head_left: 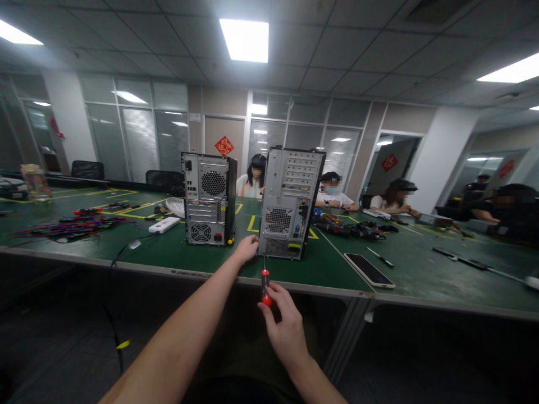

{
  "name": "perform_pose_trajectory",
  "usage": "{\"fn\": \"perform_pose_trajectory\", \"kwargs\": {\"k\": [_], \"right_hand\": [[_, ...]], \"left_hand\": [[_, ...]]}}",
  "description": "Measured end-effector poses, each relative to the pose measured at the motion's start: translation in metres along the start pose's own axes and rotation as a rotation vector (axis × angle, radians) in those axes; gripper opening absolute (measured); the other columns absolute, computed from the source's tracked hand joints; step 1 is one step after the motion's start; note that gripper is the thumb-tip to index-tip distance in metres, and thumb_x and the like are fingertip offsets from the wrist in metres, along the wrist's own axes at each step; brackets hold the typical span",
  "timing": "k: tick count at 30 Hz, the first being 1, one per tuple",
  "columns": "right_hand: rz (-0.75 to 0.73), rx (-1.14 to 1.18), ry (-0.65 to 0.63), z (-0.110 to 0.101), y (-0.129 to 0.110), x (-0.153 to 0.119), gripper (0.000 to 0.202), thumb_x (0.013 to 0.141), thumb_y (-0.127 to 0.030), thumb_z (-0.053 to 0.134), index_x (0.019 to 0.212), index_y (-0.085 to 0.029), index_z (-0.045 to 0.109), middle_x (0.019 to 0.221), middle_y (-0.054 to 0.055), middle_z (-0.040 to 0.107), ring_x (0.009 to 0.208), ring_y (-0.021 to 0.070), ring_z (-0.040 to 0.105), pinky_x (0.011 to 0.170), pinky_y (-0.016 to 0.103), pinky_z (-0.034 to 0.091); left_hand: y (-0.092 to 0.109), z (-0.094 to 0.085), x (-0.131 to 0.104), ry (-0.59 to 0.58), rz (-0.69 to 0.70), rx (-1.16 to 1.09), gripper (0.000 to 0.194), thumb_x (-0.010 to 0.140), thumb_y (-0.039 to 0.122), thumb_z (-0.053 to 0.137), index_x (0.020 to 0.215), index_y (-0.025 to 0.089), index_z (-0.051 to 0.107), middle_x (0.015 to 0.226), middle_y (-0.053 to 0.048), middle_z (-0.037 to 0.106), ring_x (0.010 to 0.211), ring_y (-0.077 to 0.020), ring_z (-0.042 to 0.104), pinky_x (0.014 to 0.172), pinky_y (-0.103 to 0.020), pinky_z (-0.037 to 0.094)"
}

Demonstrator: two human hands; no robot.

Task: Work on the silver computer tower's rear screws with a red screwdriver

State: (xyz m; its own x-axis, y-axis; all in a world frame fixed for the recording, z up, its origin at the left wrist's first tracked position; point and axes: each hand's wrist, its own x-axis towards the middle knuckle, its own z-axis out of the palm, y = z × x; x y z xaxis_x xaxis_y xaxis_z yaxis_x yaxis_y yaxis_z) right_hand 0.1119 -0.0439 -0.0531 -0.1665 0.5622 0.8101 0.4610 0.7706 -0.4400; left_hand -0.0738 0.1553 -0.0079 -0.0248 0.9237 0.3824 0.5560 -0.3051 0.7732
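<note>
My right hand [284,322] is closed round the red and dark handle of a screwdriver [265,286]. The thin shaft points up to the lower left corner of the larger computer case [273,191], whose rear panel faces me. My left hand [248,247] rests by that same corner with its fingers bent together; whether something small is between them is hidden. Left of it stands a second, smaller computer case [206,196], also upright with its rear side towards me.
A white power strip [164,225] and tangled cables [80,227] lie on the left of the green table [202,264]. To the right are a phone [369,270], another screwdriver [379,257] and black cables [366,229]. Several people sit across the table.
</note>
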Motion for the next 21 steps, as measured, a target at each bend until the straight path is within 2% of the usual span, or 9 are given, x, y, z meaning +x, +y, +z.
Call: {"fn": "perform_pose_trajectory", "kwargs": {"k": [6, 11, 15, 21], "right_hand": [[-0.113, -0.049, -0.072, 0.0020, 0.0035, -0.0016, 0.040, 0.099, -0.013, 0.055, 0.134, -0.028, 0.066, 0.137, 0.010, 0.067, 0.120, 0.0253, 0.066, 0.102, 0.046, 0.057], [0.012, -0.004, 0.017, 0.0016, 0.0028, -0.0007, 0.026, 0.095, -0.022, 0.067, 0.121, -0.021, 0.069, 0.129, 0.013, 0.069, 0.120, 0.0265, 0.067, 0.102, 0.043, 0.057], [0.055, 0.011, 0.038, 0.0001, 0.0029, 0.0002, 0.021, 0.093, -0.024, 0.069, 0.114, -0.021, 0.071, 0.126, 0.013, 0.070, 0.116, 0.0267, 0.068, 0.099, 0.042, 0.059], [-0.091, -0.026, -0.025, 0.0011, 0.0043, -0.0001, 0.038, 0.096, -0.012, 0.059, 0.130, -0.027, 0.069, 0.133, 0.010, 0.069, 0.117, 0.0242, 0.067, 0.100, 0.043, 0.058]], "left_hand": [[0.0010, -0.0006, -0.0008, 0.002, 0.005, 0.004, 0.018, 0.085, 0.015, 0.050, 0.081, 0.016, 0.067, 0.080, -0.004, 0.070, 0.077, -0.0170, 0.061, 0.071, -0.026, 0.044], [0.0027, -0.0014, -0.0011, -0.001, 0.008, 0.002, 0.017, 0.084, 0.013, 0.050, 0.080, 0.016, 0.066, 0.082, -0.004, 0.071, 0.077, -0.0169, 0.061, 0.070, -0.026, 0.042], [0.0039, -0.0011, -0.0016, 0.001, 0.002, 0.002, 0.018, 0.083, 0.011, 0.049, 0.080, 0.016, 0.066, 0.081, -0.004, 0.071, 0.078, -0.0170, 0.062, 0.070, -0.025, 0.043], [0.0037, -0.0009, -0.0019, 0.006, 0.002, -0.003, 0.017, 0.084, 0.013, 0.051, 0.081, 0.016, 0.067, 0.080, -0.004, 0.071, 0.080, -0.0178, 0.063, 0.071, -0.025, 0.045]]}}
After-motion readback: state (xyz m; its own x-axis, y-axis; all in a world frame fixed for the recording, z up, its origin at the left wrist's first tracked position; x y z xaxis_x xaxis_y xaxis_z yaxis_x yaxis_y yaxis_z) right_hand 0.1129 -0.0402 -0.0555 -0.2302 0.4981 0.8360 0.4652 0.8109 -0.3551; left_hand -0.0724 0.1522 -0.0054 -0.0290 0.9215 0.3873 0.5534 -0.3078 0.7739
